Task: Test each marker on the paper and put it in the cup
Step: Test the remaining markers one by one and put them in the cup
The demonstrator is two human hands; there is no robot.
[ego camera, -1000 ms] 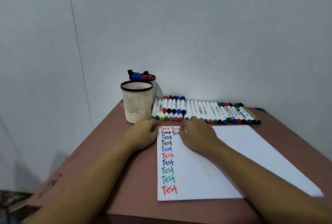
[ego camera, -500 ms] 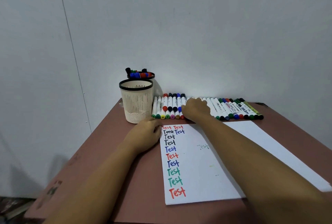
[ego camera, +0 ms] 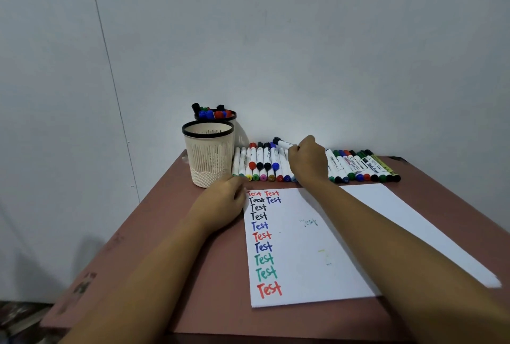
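A row of white markers with coloured caps lies along the back of the table. My right hand grips one white marker with a black cap, lifted above the row and tilted up to the left. My left hand rests flat on the table at the top left corner of the white paper, which carries a column of "Test" words in red, black, blue and green. A cream mesh cup with a black rim stands left of the markers. Its inside is hidden.
A second cup holding several capped markers stands behind the first one, against the grey wall. The reddish-brown table ends close on the left and at the front. A second white sheet lies under the paper on the right.
My right hand went from the paper's top to the marker row, closed on a black-capped marker and raised it. My left hand stayed at the paper's corner.
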